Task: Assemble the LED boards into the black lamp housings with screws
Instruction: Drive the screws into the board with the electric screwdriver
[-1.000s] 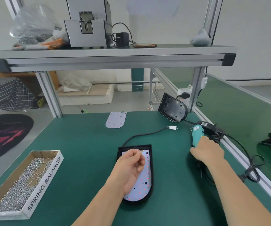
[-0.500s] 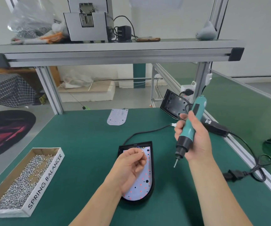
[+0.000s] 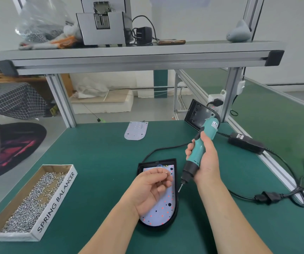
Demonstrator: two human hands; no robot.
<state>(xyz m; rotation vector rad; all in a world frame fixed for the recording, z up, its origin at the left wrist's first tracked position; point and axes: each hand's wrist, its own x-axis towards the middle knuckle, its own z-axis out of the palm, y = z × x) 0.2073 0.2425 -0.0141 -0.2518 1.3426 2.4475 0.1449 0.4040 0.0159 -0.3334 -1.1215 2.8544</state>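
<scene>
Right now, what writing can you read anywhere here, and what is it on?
"SPRING BALANCER": white side of the cardboard screw box.
Label on the teal screwdriver: too small to read.
Label on the black power adapter: too blurred to read.

A metal machine (image 3: 101,28) sits on the shelf (image 3: 138,52) at twelve o'clock, a plastic bag (image 3: 41,21) at eleven; a checked cloth (image 3: 10,99) and dark rug (image 3: 10,149) lie at nine.

Small assembly workshop. Green-matted table (image 3: 96,162) on aluminium-profile frame with overhead shelf (image 3: 138,55) in upper frame, cardboard box of loose screws (image 3: 32,200) lower left, corded electric screwdriver (image 3: 200,147) right of centre, power strip (image 3: 215,101) on post.
</scene>
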